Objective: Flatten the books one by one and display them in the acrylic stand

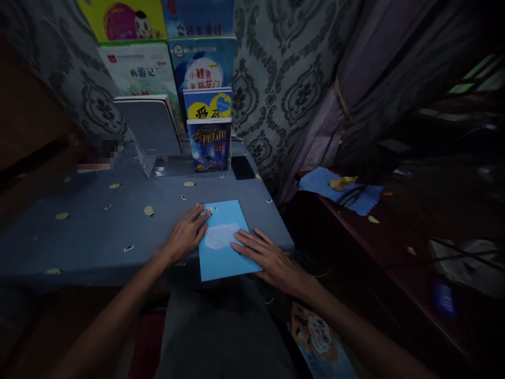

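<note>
A light blue book [221, 263] lies at the front edge of the table, its lower part reaching past that edge. A pale text panel and a small barcode show on the cover facing up. My left hand [188, 229] rests at the book's upper left side, fingers stretched onto the barcode corner. Across the right side of the cover, my right hand [268, 255] lies with its fingers extended and a little apart, partly over the text panel. Neither hand is visibly closed round the book.
Beyond the book, a clear stand [168, 167] holds upright books, including a dark blue book [210, 150]. A black phone [243, 168] lies beside it. On the right, a dark red surface [355, 231] carries a blue cloth [315, 181]. Below right is another colourful book [321, 342].
</note>
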Motion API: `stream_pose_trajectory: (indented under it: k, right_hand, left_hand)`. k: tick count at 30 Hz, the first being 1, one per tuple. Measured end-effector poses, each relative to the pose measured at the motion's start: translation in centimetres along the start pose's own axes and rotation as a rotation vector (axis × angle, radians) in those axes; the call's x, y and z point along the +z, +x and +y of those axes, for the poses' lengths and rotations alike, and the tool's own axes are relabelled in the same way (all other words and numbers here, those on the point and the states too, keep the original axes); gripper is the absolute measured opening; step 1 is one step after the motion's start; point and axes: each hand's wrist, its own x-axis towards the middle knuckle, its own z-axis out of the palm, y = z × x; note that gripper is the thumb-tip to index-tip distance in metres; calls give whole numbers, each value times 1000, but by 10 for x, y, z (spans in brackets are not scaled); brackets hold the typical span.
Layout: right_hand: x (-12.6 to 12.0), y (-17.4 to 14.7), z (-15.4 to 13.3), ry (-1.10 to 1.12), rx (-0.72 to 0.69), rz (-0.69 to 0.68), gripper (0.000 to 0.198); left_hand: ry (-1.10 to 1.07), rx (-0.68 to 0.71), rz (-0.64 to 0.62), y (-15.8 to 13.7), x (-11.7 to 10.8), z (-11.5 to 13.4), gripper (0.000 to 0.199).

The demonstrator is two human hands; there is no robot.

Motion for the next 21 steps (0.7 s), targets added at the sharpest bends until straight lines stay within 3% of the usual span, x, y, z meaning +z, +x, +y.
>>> stream_pose_trajectory:
  k: [5,11,15,21]
  right_hand:
    - [1,-11,-6,23,-61,11,69]
    - [-10,-12,-9,76,-70,23,45]
    - [-20,3,-15,220,-70,111,34]
    - [-42,39,-21,574,-46,414,31]
  left_hand:
    - [-52,59,-17,-46,-16,24,50]
    - [-60,126,-201,-83,-47,48,69]
    - [-160,76,-117,-81,-45,46,63]
    - [-549,-27,129,-52,-38,31,37]
